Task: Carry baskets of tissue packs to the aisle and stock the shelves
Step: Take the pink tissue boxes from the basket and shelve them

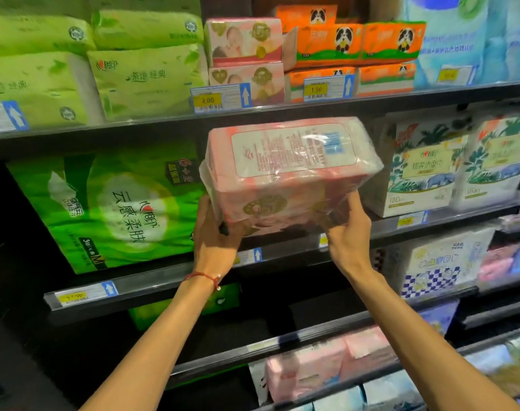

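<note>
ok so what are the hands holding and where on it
The pink tissue pack, gripped along its lower edge: left hand at the bottom-left corner, right hand at the bottom-right.

The pink pack [288, 173] is wrapped in clear, glossy plastic film that wrinkles and catches the light, and the green pack [119, 209] beside it has the same shiny plastic skin. The shelf [134, 299] is dark and matt, probably painted metal, with a smooth clear plastic strip [52, 301] holding paper price tags [72, 297] along its front edge. A thin red bracelet [205, 277] looks like woven thread.
</note>
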A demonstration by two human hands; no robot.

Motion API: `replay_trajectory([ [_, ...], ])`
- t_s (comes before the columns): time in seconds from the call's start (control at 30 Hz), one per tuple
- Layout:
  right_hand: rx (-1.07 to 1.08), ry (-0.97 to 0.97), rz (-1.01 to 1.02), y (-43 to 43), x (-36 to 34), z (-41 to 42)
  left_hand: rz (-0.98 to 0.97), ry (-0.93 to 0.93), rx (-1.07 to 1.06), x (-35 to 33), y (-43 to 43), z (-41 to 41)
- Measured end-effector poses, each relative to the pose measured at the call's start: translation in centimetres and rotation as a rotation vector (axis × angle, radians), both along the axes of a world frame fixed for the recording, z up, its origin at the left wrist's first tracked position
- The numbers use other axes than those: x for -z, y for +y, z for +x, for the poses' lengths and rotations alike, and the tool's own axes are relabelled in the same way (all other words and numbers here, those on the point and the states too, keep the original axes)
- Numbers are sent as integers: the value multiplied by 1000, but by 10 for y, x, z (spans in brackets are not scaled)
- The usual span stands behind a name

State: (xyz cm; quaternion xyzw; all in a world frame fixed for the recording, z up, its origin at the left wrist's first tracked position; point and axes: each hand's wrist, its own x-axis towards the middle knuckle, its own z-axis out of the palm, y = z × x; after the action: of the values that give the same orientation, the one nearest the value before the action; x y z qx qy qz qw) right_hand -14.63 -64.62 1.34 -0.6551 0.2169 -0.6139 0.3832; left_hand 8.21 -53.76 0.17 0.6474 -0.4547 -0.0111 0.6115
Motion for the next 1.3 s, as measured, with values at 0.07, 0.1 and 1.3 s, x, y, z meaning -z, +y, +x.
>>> replay_trajectory([
  [0.07,29,45,5,-9,2,5,-81,31,-25,-6,-18,-5],
  [0.1,49,70,5,-13,2,8,-66,19,-11,-8,-23,-6],
  [1.3,68,651,211,-177,-3,121,-149,385,-149,-3,-173,60],
])
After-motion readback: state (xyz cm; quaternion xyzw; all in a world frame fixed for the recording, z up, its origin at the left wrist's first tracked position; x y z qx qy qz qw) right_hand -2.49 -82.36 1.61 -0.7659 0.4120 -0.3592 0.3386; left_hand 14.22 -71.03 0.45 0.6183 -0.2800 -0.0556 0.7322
